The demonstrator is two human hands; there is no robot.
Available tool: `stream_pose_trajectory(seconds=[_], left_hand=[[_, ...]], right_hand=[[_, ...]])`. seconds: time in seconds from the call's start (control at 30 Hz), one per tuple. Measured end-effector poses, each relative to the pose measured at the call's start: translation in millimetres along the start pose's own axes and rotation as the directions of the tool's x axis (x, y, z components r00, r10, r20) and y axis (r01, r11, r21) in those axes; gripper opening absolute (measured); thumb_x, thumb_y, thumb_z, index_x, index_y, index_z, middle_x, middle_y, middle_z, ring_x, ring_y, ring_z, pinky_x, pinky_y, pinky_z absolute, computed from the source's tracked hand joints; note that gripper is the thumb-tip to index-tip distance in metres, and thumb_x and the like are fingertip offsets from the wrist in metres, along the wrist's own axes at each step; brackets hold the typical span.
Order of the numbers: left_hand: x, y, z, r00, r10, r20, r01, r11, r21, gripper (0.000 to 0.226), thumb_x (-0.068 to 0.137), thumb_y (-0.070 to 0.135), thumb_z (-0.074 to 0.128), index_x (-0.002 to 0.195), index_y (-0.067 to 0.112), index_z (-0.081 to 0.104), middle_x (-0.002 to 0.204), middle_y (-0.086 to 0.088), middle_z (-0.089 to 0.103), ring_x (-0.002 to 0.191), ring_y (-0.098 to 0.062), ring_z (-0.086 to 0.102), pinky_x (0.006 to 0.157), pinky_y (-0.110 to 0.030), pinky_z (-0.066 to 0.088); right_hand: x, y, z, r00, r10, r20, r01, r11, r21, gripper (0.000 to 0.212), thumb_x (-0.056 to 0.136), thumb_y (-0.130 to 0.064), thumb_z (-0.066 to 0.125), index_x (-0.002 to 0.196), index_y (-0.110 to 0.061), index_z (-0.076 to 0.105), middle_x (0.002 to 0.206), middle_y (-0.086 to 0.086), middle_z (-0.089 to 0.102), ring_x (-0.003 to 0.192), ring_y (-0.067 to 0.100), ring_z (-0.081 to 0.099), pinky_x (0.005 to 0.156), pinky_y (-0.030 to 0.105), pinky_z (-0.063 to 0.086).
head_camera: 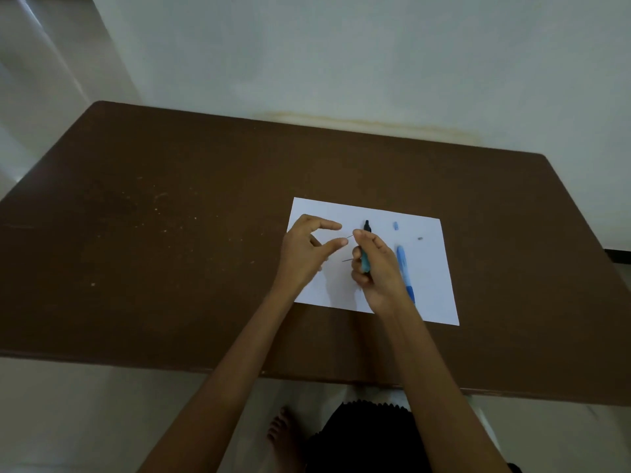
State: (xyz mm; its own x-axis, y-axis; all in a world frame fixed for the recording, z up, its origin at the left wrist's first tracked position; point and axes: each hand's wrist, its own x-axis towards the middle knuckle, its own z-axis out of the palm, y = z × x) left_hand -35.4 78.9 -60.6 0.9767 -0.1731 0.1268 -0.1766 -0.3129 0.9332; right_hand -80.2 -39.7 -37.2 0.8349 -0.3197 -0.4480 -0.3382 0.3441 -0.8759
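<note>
- The teal plastic pencil barrel with a black pointed tip (366, 249) is gripped in the right hand (375, 271), tip pointing away from the person, above the white paper sheet (435, 295).
- The thin dark lead stick (350, 236) juts from the right hand's fingertips toward the left hand (304, 250).
- A 2nd thin dark stick (346, 260) shows lower, beside the right hand's fingers.

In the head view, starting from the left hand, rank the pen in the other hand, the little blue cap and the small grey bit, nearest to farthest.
1. The pen, gripped in the right hand, just right of the left hand.
2. The blue cap, farther right on the paper.
3. The grey bit, farthest right.
</note>
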Motion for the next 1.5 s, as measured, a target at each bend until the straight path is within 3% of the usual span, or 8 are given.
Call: stream_pose_trajectory(seconds=[0.1, 0.2, 0.33, 0.67, 0.87, 1.0, 1.27, 1.5], left_hand=[[-1, 5, 13, 0.997, 0.036, -0.07, -0.031, 0.996, 0.083, 0.019, 0.075, 0.031, 0.074, 0.093, 0.028, 0.068, 0.111, 0.008, 0.053, 0.081, -0.004, 0.054, 0.061, -0.017, 0.051], [-2, 6, 20, 0.992, 0.042, -0.122, -0.023, 0.987, 0.159, 0.016, 0.077, 0.034, 0.072, 0.091, 0.027, 0.07, 0.118, 0.002, 0.055, 0.074, -0.001, 0.051, 0.064, -0.025, 0.052], [-4, 5, 21, 0.988, 0.051, -0.145, -0.019, 0.977, 0.214, 0.015, 0.079, 0.034, 0.07, 0.091, 0.025, 0.071, 0.117, 0.001, 0.057, 0.067, -0.005, 0.051, 0.057, -0.018, 0.046], [-4, 7, 18, 0.986, -0.038, -0.163, 0.057, 0.992, 0.112, 0.008, 0.081, 0.027, 0.069, 0.087, 0.022, 0.069, 0.108, 0.001, 0.061, 0.094, -0.007, 0.056, 0.063, -0.008, 0.041], [-9, 14, 11, 0.979, 0.01, -0.204, 0.025, 0.985, 0.168, 0.007, 0.079, 0.029, 0.07, 0.084, 0.025, 0.067, 0.112, 0.004, 0.058, 0.079, -0.003, 0.052, 0.058, -0.007, 0.039], [-13, 20, 9, 0.981, 0.039, -0.19, 0.005, 0.975, 0.223, 0.012, 0.079, 0.031, 0.07, 0.087, 0.022, 0.068, 0.119, 0.001, 0.057, 0.065, -0.003, 0.052, 0.055, -0.01, 0.04], [-15, 31, 8, 0.988, 0.069, -0.14, -0.016, 0.938, 0.346, 0.017, 0.078, 0.034, 0.07, 0.088, 0.021, 0.069, 0.124, 0.001, 0.056, 0.055, 0.0, 0.047, 0.051, -0.007, 0.034], [-14, 35, 8, 0.991, 0.079, -0.11, -0.029, 0.917, 0.398, 0.018, 0.079, 0.035, 0.069, 0.091, 0.021, 0.069, 0.123, 0.002, 0.056, 0.057, -0.005, 0.049, 0.05, -0.007, 0.034]], right_hand=[[-2, -2, 1, 1.0, 0.007, -0.01, -0.007, 0.998, 0.058, 0.014, 0.09, -0.035, 0.057, 0.086, -0.022, 0.062, 0.068, 0.002, 0.055, 0.058, 0.011, 0.046, 0.043, 0.014, 0.038], [-3, -3, 1, 1.0, 0.009, -0.007, -0.008, 0.996, 0.09, 0.013, 0.089, -0.034, 0.057, 0.084, -0.024, 0.063, 0.067, 0.002, 0.055, 0.059, 0.011, 0.046, 0.045, 0.015, 0.038], [-2, -2, 2, 1.0, 0.017, -0.002, -0.017, 0.995, 0.094, 0.013, 0.09, -0.033, 0.057, 0.085, -0.023, 0.062, 0.067, 0.002, 0.054, 0.058, 0.012, 0.045, 0.045, 0.015, 0.037], [1, 4, 4, 0.998, 0.027, -0.058, -0.023, 0.998, 0.062, 0.021, 0.091, -0.039, 0.054, 0.093, -0.02, 0.06, 0.073, 0.003, 0.055, 0.066, 0.013, 0.048, 0.055, 0.019, 0.04], [6, -4, -2, 0.976, -0.002, -0.216, 0.054, 0.97, 0.235, 0.024, 0.093, -0.037, 0.05, 0.105, -0.017, 0.058, 0.079, 0.0, 0.061, 0.072, 0.016, 0.057, 0.062, 0.02, 0.051], [3, -11, -6, 0.986, -0.024, -0.166, 0.087, 0.919, 0.384, 0.024, 0.094, -0.028, 0.051, 0.115, -0.018, 0.055, 0.089, 0.002, 0.069, 0.071, 0.017, 0.069, 0.063, 0.021, 0.058], [-4, -18, -1, 0.986, -0.056, -0.156, 0.12, 0.89, 0.44, 0.032, 0.095, -0.02, 0.049, 0.126, -0.015, 0.049, 0.106, 0.01, 0.066, 0.078, 0.025, 0.071, 0.065, 0.026, 0.058], [-3, -20, -3, 0.989, -0.065, -0.132, 0.116, 0.893, 0.434, 0.028, 0.095, -0.021, 0.048, 0.122, -0.015, 0.051, 0.095, 0.006, 0.068, 0.066, 0.02, 0.073, 0.056, 0.022, 0.058]])
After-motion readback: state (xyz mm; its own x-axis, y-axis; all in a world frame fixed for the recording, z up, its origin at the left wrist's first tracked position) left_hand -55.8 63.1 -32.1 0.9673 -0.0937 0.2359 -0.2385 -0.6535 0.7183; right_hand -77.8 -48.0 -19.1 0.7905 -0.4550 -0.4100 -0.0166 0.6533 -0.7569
